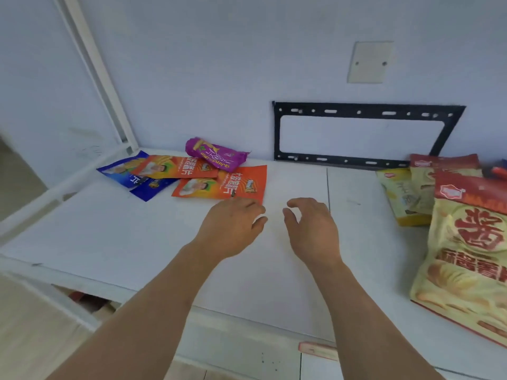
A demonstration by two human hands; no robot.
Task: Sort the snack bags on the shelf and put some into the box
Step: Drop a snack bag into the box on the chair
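Observation:
Small snack bags lie in a loose heap at the back left of the white shelf [137, 242]: a purple bag [216, 154], two orange bags [223, 185] [175, 167] and a blue bag [131, 175]. Large yellow-and-red bags stand at the right, the nearest one [466, 256] biggest, others [428, 187] behind it. My left hand [230, 226] hovers just in front of the nearer orange bag, fingers curled down, holding nothing. My right hand [312, 229] is beside it, fingers apart and empty. No box is in view.
A black metal bracket [359, 134] leans against the back wall. A blank wall plate [370, 63] sits above it. A white frame post [101, 75] rises at the shelf's back left corner. A seam [327, 185] splits the shelf top.

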